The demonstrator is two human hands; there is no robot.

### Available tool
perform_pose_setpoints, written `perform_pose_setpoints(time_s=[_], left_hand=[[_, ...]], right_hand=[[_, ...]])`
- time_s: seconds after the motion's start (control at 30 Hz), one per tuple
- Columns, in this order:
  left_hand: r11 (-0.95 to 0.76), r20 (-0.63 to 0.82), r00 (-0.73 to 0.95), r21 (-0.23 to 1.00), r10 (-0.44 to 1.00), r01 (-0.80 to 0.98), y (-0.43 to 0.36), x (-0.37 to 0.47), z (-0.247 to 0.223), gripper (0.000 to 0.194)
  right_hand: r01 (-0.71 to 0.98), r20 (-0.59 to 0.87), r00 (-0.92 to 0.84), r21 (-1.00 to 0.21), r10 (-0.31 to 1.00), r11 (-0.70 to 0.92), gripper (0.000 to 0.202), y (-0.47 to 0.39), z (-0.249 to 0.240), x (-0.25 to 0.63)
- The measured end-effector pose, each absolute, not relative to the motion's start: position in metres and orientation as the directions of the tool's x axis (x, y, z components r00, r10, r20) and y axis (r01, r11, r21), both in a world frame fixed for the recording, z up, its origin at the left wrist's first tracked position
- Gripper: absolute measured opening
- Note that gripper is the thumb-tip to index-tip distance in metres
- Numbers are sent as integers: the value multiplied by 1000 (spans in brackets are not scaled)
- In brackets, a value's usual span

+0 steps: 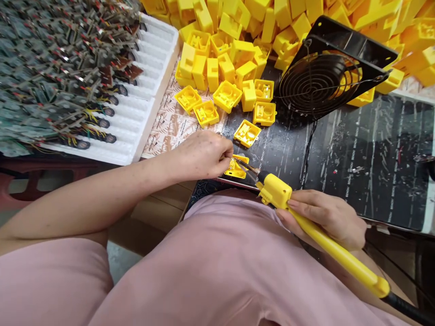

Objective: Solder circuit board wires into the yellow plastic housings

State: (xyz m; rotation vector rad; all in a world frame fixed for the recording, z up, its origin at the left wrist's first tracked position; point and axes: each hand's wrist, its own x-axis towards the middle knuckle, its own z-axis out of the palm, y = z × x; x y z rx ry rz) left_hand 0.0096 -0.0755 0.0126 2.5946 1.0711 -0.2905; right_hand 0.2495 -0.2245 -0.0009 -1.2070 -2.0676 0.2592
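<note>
Nearest, in front of the pink shirt [217,253], the right hand [328,217] is wrapped round the yellow tool [278,190], thumb on one side and fingers on the other, with the black cable [401,305] trailing from its rear end; a grip this far forward should steer the slim metal tip well, provided the cable hangs slack and does not tug. Beyond it, at the near edge of the dark bench mat [360,172], sits the small yellow housing [239,172] being worked on, hollow side up, and the tip reaches over it. The left hand [204,156] is at its left side, fingers drawn in and thumb close to the forefinger; what lies between them is hidden, so whether they pinch a part or merely steady the rim I cannot make out. Because those fingertips are right beside the tip, the careful way is to guide it in from the right, touch briefly, and keep skin and plastic wall clear of the metal. A firm hold matters, as the housing lies close to the bench edge and could slide. Just past it another open-faced housing [247,133] lies within easy reach. Farther off, the black fan [316,81] leans at the right, near the heaped yellow housings [231,22].
</note>
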Motion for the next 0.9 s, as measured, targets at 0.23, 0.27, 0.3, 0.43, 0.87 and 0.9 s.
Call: perform_pose_setpoints(time_s=[0.23,0.27,0.3,0.43,0.87,0.9], left_hand=[[-649,-348,693,252,632,718,-70,14,17,21],[-649,-350,693,253,631,718,-70,15,18,21],[-651,-351,694,252,629,717,-69,15,19,20],[-665,-344,706,250,619,704,-69,14,19,20],[-708,-312,736,220,601,671,-69,15,19,20],[-705,-318,734,222,601,674,-69,15,20,20]], right_hand=[[641,474,-489,-373,732,670,22,-218,15,251],[640,475,-488,-376,733,670,20,-218,17,253],[645,483,-475,-379,736,664,16,-218,19,254],[681,499,-422,-377,757,628,11,-218,16,258],[688,452,-337,-480,826,544,15,-219,20,262],[694,449,-322,-487,834,530,17,-220,19,264]])
